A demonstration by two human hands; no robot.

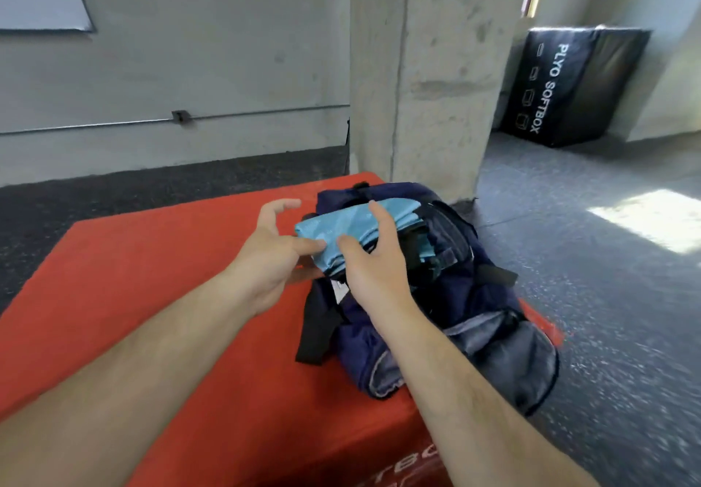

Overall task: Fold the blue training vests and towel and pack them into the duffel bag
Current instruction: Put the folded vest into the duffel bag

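A grey concrete wall (189, 69) closes the far left of the scene, and a speckled grey floor (569, 228) runs off to the right with a patch of sunlight on it. A square concrete pillar (428, 69) stands at far centre. A red padded box (170, 277) fills the near left and centre. White lettering on its near face is cut off by the frame edge. A black padded box (576, 88) printed "PLYO SOFTBOX" leans against the far right wall, well apart from the red one.

A navy duffel bag (455, 289) lies on the right part of the red box, with its right end hanging over the edge. Its top is unzipped, its near-right end pocket (504, 350) gapes to show grey lining, and a black strap (316, 327) trails down its left side.

A folded stack of light-blue fabric (341, 221) sits in the bag's top opening, at the left end and partly above the rim. Whether it is vest or towel cannot be told.

Both bare forearms reach in from the near edge. The left hand (265, 258) is just left of the stack, its fingers spread and curved, with one fingertip touching the near-left corner. The right hand (373, 262) arches over the stack with thumb and forefinger set apart on its top. Its other fingers are hidden, so it cannot be told whether it clamps the fabric.
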